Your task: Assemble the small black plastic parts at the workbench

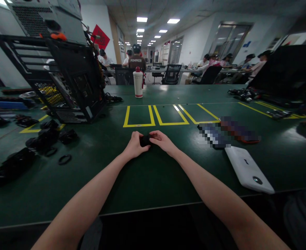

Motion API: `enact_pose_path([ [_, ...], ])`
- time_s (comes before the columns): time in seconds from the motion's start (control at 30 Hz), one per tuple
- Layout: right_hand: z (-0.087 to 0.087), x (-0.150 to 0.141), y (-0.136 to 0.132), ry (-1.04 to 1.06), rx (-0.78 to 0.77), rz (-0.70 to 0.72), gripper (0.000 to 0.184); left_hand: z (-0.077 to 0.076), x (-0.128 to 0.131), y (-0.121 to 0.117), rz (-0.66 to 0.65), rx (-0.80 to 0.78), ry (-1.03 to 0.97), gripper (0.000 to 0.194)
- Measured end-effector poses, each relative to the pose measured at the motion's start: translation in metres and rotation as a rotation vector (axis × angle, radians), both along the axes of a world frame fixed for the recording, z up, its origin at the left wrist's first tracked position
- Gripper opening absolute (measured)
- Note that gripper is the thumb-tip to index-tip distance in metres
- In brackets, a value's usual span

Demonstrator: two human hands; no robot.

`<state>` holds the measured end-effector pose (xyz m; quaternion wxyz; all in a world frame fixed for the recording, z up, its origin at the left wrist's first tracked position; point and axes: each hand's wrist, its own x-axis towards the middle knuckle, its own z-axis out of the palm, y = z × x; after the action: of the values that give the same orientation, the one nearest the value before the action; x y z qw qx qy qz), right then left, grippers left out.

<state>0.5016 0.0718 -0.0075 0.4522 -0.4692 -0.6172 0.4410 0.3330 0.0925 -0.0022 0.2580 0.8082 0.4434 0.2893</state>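
Observation:
Both of my hands meet over the dark green table (153, 173), just in front of me. My left hand (135, 145) is curled round the left side of a small black object (145, 140). My right hand (162, 140) pinches the same object from the right, fingers closed on it. The object rests low, at or just above the table top; its exact kind is too small and dark to tell.
An open black computer case (69, 86) stands at the left, with black cable bundles (45, 137) and a ring (65, 159) near it. A white bottle (138, 82) stands behind yellow marked boxes (168, 114). A white flat device (248, 169) lies right. People sit at far tables.

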Motion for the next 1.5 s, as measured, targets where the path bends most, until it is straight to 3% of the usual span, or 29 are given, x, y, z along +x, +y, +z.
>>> enact_pose_path([
  [0.13,0.000,-0.003,0.001,-0.092,0.019,-0.062,0.027,0.000,0.000,0.001,0.005,0.000,-0.002,0.041],
  [0.33,0.000,0.001,-0.001,0.105,-0.013,0.082,0.035,-0.004,0.000,0.004,0.006,0.021,0.003,0.042],
  [0.5,-0.003,-0.003,0.001,0.100,0.013,-0.041,0.022,-0.010,0.001,0.008,0.023,0.050,-0.001,0.043],
  [0.67,-0.005,-0.005,0.005,0.041,-0.016,-0.119,0.030,-0.011,0.000,0.008,0.011,0.050,-0.004,0.044],
  [0.93,0.000,-0.002,-0.004,0.062,0.019,0.044,0.029,-0.012,-0.001,0.010,0.016,0.077,0.010,0.044],
  [1.07,0.001,-0.004,-0.003,0.075,0.027,-0.036,0.018,-0.012,-0.001,0.010,0.011,0.078,0.017,0.044],
  [1.17,-0.001,-0.004,0.001,0.087,-0.023,-0.082,0.024,-0.011,-0.001,0.010,0.006,0.072,0.018,0.044],
  [1.27,-0.002,-0.002,0.005,0.084,-0.058,-0.039,0.032,-0.011,-0.001,0.010,-0.002,0.067,0.012,0.043],
  [1.5,-0.001,0.000,0.000,0.147,0.001,0.088,0.027,-0.015,0.000,0.012,-0.003,0.120,0.000,0.041],
])
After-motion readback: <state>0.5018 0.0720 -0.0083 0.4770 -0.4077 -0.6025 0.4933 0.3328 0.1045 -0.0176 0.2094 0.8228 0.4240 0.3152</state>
